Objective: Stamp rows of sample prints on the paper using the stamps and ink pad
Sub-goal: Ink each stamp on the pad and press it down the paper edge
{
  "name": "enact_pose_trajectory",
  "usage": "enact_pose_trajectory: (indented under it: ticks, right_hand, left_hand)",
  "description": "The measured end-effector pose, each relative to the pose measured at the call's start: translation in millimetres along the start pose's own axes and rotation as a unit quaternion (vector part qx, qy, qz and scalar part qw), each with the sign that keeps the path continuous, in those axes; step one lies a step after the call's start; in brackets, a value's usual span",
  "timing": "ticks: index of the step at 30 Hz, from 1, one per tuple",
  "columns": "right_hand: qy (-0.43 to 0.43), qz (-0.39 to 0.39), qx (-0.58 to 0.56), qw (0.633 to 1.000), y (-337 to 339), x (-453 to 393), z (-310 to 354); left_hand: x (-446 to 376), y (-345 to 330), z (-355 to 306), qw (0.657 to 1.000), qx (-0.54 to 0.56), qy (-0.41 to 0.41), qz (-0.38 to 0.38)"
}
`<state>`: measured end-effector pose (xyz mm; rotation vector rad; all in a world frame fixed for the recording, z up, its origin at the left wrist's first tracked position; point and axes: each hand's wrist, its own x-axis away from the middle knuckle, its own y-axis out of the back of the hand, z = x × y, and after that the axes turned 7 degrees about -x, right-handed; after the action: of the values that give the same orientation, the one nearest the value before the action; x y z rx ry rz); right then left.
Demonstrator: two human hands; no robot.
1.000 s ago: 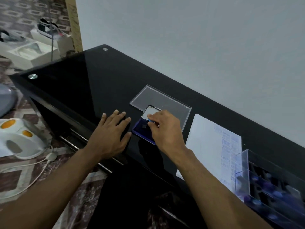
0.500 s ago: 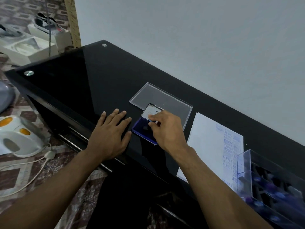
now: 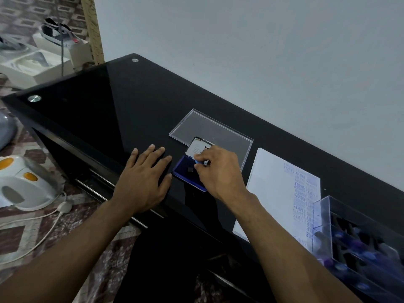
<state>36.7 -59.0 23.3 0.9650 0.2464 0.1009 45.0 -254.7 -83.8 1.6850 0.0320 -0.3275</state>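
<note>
Right hand: the right hand (image 3: 220, 171) is curled, thumb and forefinger pinched narrow on a small stamp (image 3: 198, 162) with a light blue top; only that blue bit shows between the fingertips; the rest of the stamp is hidden under the hand

Stamp: held over the ink pad (image 3: 185, 171), at its far right corner; whether its face touches the blue pad I cannot tell

Ink pad: dark blue, open, directly beneath the pinching fingers; its hinged lid (image 3: 197, 147) stands tilted up just behind the fingertips, white label facing the camera; a small dark square mark sits on the pad just left of the thumb

Left hand: the left hand (image 3: 144, 178) lies flat on the black table (image 3: 109, 110), fingers straight and slightly spread, holding nothing; its fingertips stop just beside the pad's left edge, apart from it

Paper: the white paper (image 3: 273, 189) lies to the right of the gripping hand, near the wrist; rows of blue prints run down its right part

Clear tray: a flat clear plastic tray (image 3: 218, 130) lies behind the pinch, partly under the raised lid

Stamp box: a clear box (image 3: 349, 226) with more stamps stands well to the right of the right forearm, touching the paper's right edge
</note>
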Motion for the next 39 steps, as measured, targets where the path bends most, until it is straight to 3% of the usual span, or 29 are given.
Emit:
enact_pose_trajectory:
  ticks: [26,32,39]
  right_hand:
    - [-0.028,0.031,0.014,0.999,6,1,5]
    - [-0.043,-0.052,-0.05,0.996,29,17,-4]
    - [-0.076,-0.107,-0.038,0.991,76,41,-49]
  left_hand:
    - [-2,6,0,0.999,0.019,-0.005,0.025]
    - [-12,23,-20,0.999,0.046,-0.02,0.017]
    - [-30,34,-86,0.995,0.066,-0.08,-0.004]
